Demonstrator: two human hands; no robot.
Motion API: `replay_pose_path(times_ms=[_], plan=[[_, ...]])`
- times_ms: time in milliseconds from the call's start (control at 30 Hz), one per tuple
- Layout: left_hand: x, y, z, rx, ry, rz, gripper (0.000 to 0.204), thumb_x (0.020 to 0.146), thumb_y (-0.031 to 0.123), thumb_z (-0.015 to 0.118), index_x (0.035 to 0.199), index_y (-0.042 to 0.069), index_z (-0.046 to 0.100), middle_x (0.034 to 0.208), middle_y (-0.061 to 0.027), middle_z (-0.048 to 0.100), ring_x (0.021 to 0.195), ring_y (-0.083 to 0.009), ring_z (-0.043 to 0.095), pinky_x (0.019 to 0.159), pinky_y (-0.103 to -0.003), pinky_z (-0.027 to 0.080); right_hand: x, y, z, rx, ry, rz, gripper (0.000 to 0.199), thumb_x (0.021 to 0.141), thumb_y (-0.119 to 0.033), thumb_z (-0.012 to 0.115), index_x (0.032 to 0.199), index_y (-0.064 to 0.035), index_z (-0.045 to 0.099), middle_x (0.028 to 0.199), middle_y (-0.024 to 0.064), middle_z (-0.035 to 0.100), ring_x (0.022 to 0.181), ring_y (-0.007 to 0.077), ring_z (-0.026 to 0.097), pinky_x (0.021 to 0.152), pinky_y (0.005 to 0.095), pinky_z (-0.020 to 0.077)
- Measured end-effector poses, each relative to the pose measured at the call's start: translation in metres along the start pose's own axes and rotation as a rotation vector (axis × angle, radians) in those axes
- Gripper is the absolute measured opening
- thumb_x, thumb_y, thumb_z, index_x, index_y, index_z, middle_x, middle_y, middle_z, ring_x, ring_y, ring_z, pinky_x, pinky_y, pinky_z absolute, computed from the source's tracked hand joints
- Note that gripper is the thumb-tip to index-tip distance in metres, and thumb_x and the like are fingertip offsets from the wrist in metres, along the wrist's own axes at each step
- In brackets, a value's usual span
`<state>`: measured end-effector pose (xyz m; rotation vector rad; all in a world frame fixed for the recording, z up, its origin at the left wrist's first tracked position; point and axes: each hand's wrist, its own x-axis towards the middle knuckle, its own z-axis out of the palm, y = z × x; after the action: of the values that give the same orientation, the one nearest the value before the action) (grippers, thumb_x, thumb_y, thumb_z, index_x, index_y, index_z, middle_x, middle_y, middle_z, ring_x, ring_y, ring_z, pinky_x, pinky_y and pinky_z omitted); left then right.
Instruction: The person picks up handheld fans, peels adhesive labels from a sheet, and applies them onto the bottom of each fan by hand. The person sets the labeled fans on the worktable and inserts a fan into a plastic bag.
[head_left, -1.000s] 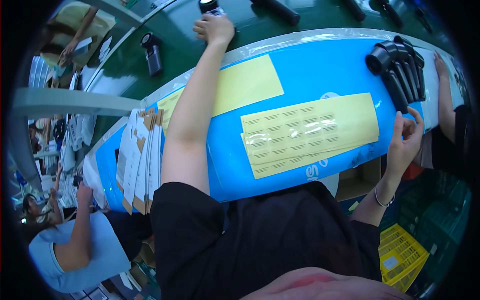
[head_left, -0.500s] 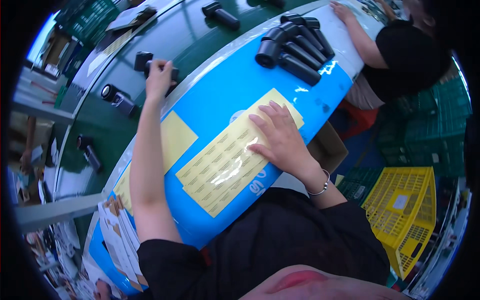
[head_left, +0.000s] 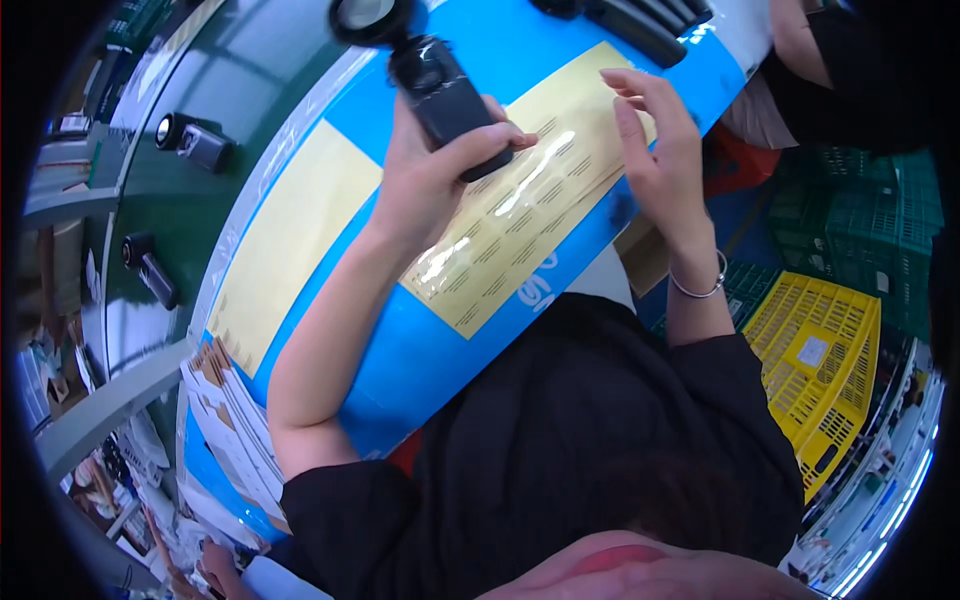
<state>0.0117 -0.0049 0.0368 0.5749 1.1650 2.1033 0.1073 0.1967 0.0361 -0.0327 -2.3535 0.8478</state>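
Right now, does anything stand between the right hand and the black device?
Only fingers of the left hand, wrapped around the black device, partly on the side facing the right hand. Otherwise nothing visible blocks the gap; the yellow label sheets lie flat below.

Black device [head_left: 450,105] partly beyond top edge

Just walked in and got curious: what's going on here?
A person's left hand grips a black device with a round head, held above yellow label sheets on a blue-topped table. The right hand is at the sheets' right-hand end, fingers bent, with nothing visible in it. A cluster of black handles sits by the picture's top edge, and two similar devices lie on the green surface.
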Motion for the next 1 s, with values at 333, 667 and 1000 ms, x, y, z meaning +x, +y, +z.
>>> replay_pose_path(times_ms=[333,667,1000], plan=[[-0.002,-0.03,-0.004,0.266,0.123,0.054,0.051,0.085,0.001,0.061,0.123,0.006,0.027,0.1,-0.011,0.052,0.099,-0.0235,0.061,0.089,-0.038,0.052,0.001,-0.002,0.027,0.013,-0.135,0.169,0.01,0.08,-0.009,0.067,0.086,-0.0017,0.071,0.082,0.0105,0.065,0.068,0.0215,0.062,0.062,0.0293,0.0497],[-0.003,-0.03,-0.001,0.336,0.159,0.037,0.05,0.086,0.002,0.06,0.122,0.006,0.027,0.1,-0.0112,0.052,0.098,-0.0238,0.061,0.088,-0.038,0.051,0.004,-0.003,0.041,-0.132,-0.139,0.062,0.007,0.077,0.0,0.065,0.082,0.002,0.069,0.079,0.0112,0.064,0.069,0.0239,0.062,0.063,0.0314,0.05],[0.001,-0.034,0.003,0.396,0.192,0.041,0.05,0.086,0.003,0.061,0.123,0.006,0.027,0.101,-0.0109,0.053,0.1,-0.0247,0.062,0.088,-0.038,0.051,0.004,0.007,0.038,-0.103,-0.142,0.047,0.007,0.076,-0.001,0.065,0.082,0.0008,0.069,0.079,0.0124,0.064,0.072,0.0273,0.062,0.066,0.0336,0.0501]])
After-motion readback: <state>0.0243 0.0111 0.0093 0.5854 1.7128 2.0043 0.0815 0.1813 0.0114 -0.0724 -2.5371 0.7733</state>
